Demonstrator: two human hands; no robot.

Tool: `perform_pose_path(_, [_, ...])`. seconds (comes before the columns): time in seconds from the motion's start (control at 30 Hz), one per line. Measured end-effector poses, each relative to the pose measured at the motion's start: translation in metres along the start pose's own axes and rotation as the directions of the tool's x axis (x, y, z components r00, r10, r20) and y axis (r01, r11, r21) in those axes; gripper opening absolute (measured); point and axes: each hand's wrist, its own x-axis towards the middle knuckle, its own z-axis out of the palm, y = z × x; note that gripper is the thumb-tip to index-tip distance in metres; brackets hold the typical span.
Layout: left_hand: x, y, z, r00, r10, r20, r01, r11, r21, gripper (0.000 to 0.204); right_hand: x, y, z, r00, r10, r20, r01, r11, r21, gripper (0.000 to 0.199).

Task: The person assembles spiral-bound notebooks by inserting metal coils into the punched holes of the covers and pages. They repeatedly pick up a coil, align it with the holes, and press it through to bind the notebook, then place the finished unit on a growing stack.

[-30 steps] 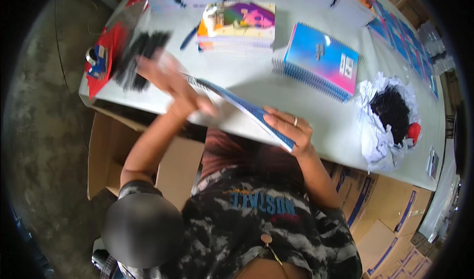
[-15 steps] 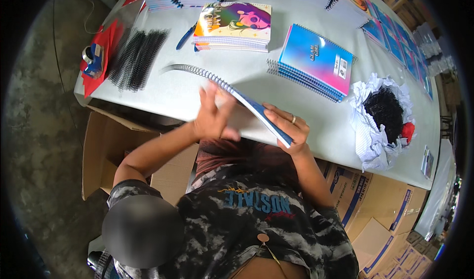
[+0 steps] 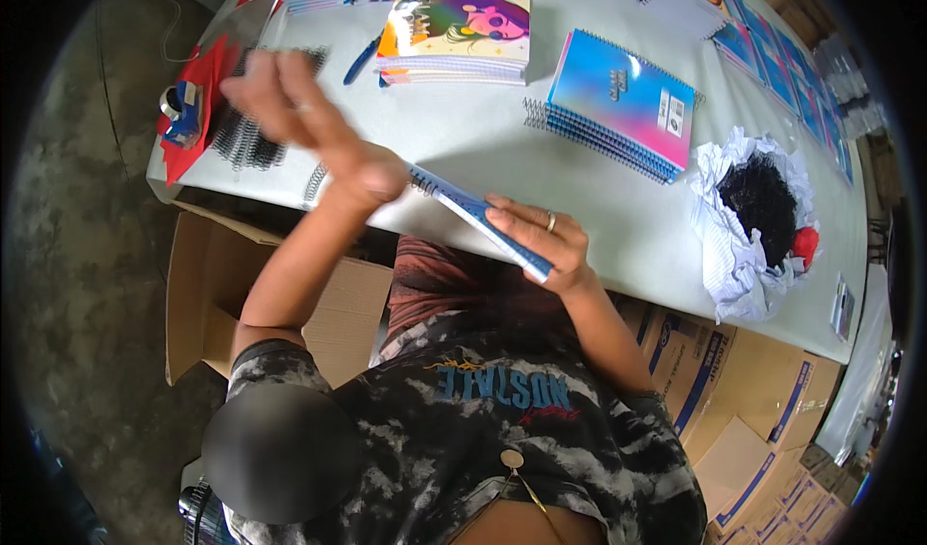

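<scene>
My right hand (image 3: 543,236) grips a thin blue-covered notebook (image 3: 480,219) by its near right end, thumb and fingers on opposite sides, tilted edge-on at the table's front edge. A dark spiral coil (image 3: 315,184) runs along the notebook's binding, and its loose tail sticks out beyond my left wrist; the stretch between is hidden behind that arm. My left hand (image 3: 319,125) is raised above the table with its fingers stretched out, smeared by motion, and holds nothing. It passes in front of a bundle of loose black spiral coils (image 3: 253,144).
Behind lie a stack of yellow-and-purple notebooks (image 3: 454,38), a blue cutter-like tool (image 3: 362,60) and blue-pink spiral notebooks (image 3: 623,101). Crumpled paper (image 3: 719,246) holds black coil scraps at right. A tape dispenser (image 3: 182,115) sits on red sheets. An open cardboard box (image 3: 208,284) stands below.
My left hand has swung left and up, away from the notebook's binding. My right hand and the notebook have shifted slightly left and nearer to me.
</scene>
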Motion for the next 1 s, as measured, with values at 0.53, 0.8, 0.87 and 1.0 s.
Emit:
perform_pose_path(0.53, [-0.015,0.028,0.0,0.905,0.411,0.105,-0.411,0.911,-0.022,0.104,0.003,0.0,0.005,1.0,0.014,-0.006,-0.014,0.997,-0.07,0.036])
perform_pose_path(0.8, [-0.059,0.038,0.009,0.842,0.469,0.268,-0.427,0.882,-0.202,0.093,-0.001,0.01,0.008,0.997,0.045,-0.059,-0.047,0.999,-0.023,0.042])
perform_pose_path(0.87, [-0.042,0.026,0.01,0.871,0.44,0.22,-0.463,0.884,0.067,0.086,0.005,0.007,0.015,0.994,0.109,-0.024,-0.108,0.994,0.02,0.045])
perform_pose_path(1.0, [-0.058,0.048,0.019,0.902,0.207,0.378,-0.154,0.974,-0.167,0.102,-0.005,0.014,0.011,0.982,0.188,-0.013,-0.188,0.982,0.027,0.046])
